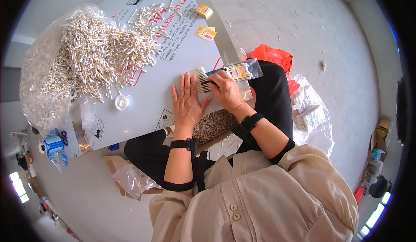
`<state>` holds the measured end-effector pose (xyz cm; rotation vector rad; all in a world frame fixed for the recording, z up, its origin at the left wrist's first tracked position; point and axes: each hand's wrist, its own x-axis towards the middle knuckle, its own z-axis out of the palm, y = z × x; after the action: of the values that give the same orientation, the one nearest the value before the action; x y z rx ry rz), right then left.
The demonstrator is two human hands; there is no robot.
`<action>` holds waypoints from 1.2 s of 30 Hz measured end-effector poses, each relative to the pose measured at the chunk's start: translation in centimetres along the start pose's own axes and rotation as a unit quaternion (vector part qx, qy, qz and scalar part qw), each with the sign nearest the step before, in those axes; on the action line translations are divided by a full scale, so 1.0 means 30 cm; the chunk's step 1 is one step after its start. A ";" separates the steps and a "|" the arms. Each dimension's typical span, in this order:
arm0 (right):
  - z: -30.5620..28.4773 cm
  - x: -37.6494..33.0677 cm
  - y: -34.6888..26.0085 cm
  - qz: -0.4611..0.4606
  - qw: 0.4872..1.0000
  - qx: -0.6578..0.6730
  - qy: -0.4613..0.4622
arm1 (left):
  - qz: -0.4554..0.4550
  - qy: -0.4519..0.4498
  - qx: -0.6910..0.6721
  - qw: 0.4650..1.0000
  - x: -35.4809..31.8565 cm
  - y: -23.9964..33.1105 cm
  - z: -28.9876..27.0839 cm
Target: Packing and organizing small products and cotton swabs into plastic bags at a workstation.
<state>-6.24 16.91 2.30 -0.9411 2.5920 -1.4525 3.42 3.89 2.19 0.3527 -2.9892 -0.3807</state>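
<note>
Cotton swabs (201, 79), 1 bundle, pinched by right hand (225, 91) beside 1 clear packet (242, 71); left hand (186, 101) flat, fingers together; 3 yellow boxes (203, 11).

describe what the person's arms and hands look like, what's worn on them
Both hands are bare, no gloves or rings visible. The left hand has a black strap around its wrist, and a thin black band circles the forearm near the elbow. The right hand wears a similar black wrist strap. Loose beige sleeves are pushed up to the elbows, with a black cuff at the right elbow.
</note>
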 end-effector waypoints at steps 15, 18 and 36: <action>0.006 0.016 0.000 0.018 0.999 -0.035 -0.014 | 0.001 0.004 -0.001 1.000 -0.003 -0.003 0.007; 0.009 0.016 0.003 0.014 0.999 -0.041 -0.010 | 0.001 0.003 -0.001 1.000 -0.002 -0.003 0.006; 0.014 0.054 -0.007 0.036 0.995 -0.083 -0.047 | -0.007 -0.017 0.002 1.000 0.000 -0.003 0.002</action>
<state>-7.35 15.68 2.64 -0.8963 2.6782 -1.1620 3.43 3.82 2.12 0.3704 -3.0230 -0.3868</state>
